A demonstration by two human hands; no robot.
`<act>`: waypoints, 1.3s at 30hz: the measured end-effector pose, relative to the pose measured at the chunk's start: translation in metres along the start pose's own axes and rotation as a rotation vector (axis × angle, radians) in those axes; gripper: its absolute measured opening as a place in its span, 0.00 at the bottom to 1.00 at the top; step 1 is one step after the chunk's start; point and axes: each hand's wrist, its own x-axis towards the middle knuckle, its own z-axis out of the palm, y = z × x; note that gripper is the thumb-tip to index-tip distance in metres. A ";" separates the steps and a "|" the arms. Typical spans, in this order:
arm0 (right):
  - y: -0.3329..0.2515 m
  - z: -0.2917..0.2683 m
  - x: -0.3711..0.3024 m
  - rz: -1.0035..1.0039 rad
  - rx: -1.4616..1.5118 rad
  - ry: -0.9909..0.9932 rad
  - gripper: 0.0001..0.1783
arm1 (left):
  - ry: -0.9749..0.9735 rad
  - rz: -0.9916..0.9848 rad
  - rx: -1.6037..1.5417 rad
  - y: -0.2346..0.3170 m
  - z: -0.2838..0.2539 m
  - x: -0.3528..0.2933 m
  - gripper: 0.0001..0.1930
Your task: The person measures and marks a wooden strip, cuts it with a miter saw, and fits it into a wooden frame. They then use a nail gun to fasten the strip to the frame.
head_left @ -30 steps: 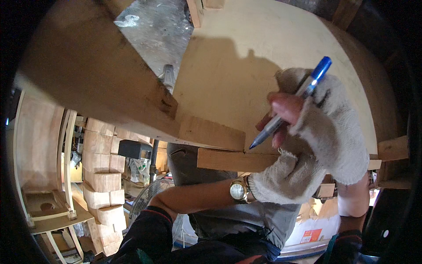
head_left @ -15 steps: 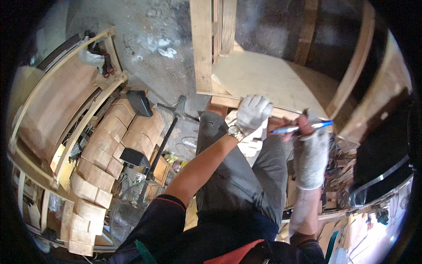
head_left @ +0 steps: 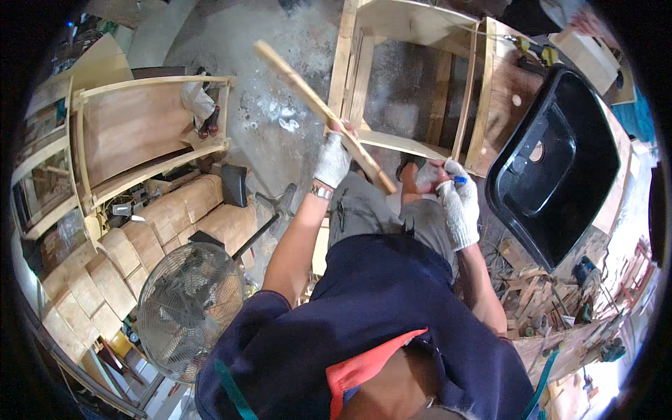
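My left hand, in a white knit work glove with bare fingertips, is closed round a long wooden strip. The strip slants from the upper left down toward my lap. In my right hand, gloved the same way, sits a pen; only its blue end shows clearly. The right fingers are bent close to the near edge of a wooden cabinet frame. That frame stands in front of my knees, with upright posts and a board along its near side.
A black sink basin rests on the right part of the frame. Scrap wood is heaped at the lower right. To the left are a pedestal fan, rows of stacked wood blocks and another wooden frame.
My left hand has left the near edge of the frame and now holds a wooden strip, farther left. My right hand keeps the pen and has moved slightly left. The view has shifted, showing the sink basin.
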 end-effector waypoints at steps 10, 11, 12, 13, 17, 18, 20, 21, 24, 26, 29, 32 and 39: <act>0.003 0.056 -0.046 -0.314 -0.185 0.040 0.19 | -0.462 0.056 -0.552 0.069 0.059 -0.075 0.21; 0.002 0.060 -0.055 -0.295 -0.211 0.038 0.21 | -0.399 0.075 -0.477 0.067 0.055 -0.084 0.21; 0.004 0.064 -0.063 -0.270 -0.232 0.040 0.23 | -0.340 0.086 -0.397 0.061 0.052 -0.091 0.21; 0.003 0.069 -0.072 -0.184 -0.482 0.034 0.27 | -0.279 0.119 -0.322 0.058 0.047 -0.096 0.21; 0.017 0.086 -0.104 -0.179 -0.952 -0.020 0.31 | -0.385 0.156 -0.266 0.041 0.014 -0.118 0.24; 0.027 0.088 -0.109 -0.178 -1.010 -0.014 0.31 | -0.377 0.148 -0.231 0.033 0.004 -0.121 0.25; 0.047 0.086 -0.123 -0.201 -1.031 -0.016 0.27 | -0.368 0.132 -0.152 0.022 -0.010 -0.127 0.26; 0.055 0.085 -0.129 -0.193 -1.020 -0.004 0.26 | -0.375 0.109 -0.138 0.017 -0.016 -0.131 0.26; 0.062 0.088 -0.142 -0.155 -1.016 0.045 0.21 | -0.418 0.065 -0.145 0.007 -0.026 -0.135 0.27; 0.065 0.088 -0.146 -0.190 -1.059 0.051 0.23 | -0.464 0.060 -0.151 0.001 -0.031 -0.138 0.27; 0.065 0.086 -0.147 -0.266 -1.090 0.084 0.20 | -0.497 0.050 -0.097 -0.002 -0.030 -0.143 0.26; 0.057 0.089 -0.151 -0.270 -1.134 0.088 0.17 | -0.543 0.110 -0.008 0.003 -0.019 -0.157 0.26; 0.061 0.080 -0.161 -0.213 -1.068 0.041 0.18 | -0.577 0.239 0.157 -0.004 -0.011 -0.164 0.27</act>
